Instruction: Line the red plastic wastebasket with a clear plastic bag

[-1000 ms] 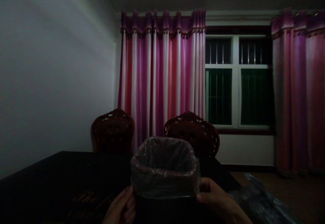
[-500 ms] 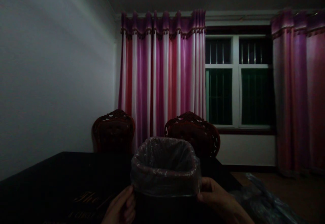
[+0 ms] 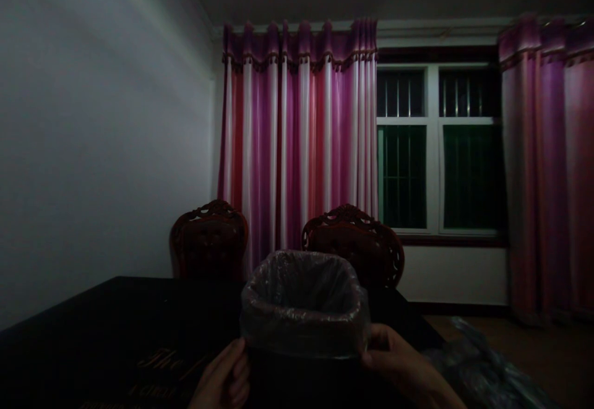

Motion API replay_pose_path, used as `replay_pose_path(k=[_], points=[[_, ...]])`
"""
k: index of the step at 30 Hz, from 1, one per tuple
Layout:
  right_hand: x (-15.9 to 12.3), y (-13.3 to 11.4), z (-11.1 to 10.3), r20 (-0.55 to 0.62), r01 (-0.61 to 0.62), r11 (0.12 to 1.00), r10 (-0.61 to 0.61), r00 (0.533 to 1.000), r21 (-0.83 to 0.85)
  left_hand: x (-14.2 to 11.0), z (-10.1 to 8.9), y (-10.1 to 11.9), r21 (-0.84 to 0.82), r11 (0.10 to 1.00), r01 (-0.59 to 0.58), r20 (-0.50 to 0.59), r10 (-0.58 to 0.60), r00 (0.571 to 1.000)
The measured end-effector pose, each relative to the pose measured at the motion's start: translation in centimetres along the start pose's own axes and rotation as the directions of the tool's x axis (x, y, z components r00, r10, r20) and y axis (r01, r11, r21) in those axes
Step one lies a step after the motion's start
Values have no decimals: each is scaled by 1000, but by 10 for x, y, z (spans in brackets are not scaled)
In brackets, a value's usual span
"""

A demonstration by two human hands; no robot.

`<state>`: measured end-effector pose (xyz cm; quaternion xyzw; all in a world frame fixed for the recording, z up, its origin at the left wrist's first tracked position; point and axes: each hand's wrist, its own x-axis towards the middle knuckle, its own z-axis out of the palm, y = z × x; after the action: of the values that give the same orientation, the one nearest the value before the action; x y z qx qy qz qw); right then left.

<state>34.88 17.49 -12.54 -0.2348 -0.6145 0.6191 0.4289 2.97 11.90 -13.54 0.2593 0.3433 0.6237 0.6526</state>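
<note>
A dark trash can [image 3: 301,381] stands upright in front of me at the table's near side. A thin clear plastic bag [image 3: 306,338] lines it, folded over the rim so that its edge hangs down outside. My left hand [image 3: 225,375] pinches the bag's hanging edge at the left front corner. At the right front corner my right hand [image 3: 399,359] pinches the same edge between thumb and curled fingers. The inside of the can is lined and dim.
The can stands on a dark table [image 3: 93,328] with gold lettering. Two carved chairs, a left chair [image 3: 208,245] and a right chair [image 3: 352,242], stand behind it. Crumpled clear plastic [image 3: 487,365] lies at the lower right. Striped curtains [image 3: 297,149] hang beside a window [image 3: 436,149].
Both hands keep their pinch on the bag at the two front corners. The whole view has shifted very slightly; nothing else visibly differs.
</note>
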Motion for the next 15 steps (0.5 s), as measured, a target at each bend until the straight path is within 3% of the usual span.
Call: replay_pose_path(k=[6,11,15], points=[[1,-9,7,82,35,999,-33,996,-24,-4,-3,2,6,1000,-22,-12,22,1000],[-1,-13,9,-21,-15,994,13,1000,-108,-3,-6,2,52,995,-87,-143,93,985],[6,-3,1,-46,-2,994,-3,999,-109,2,-8,-1,109,983,-148,-173,165,971]])
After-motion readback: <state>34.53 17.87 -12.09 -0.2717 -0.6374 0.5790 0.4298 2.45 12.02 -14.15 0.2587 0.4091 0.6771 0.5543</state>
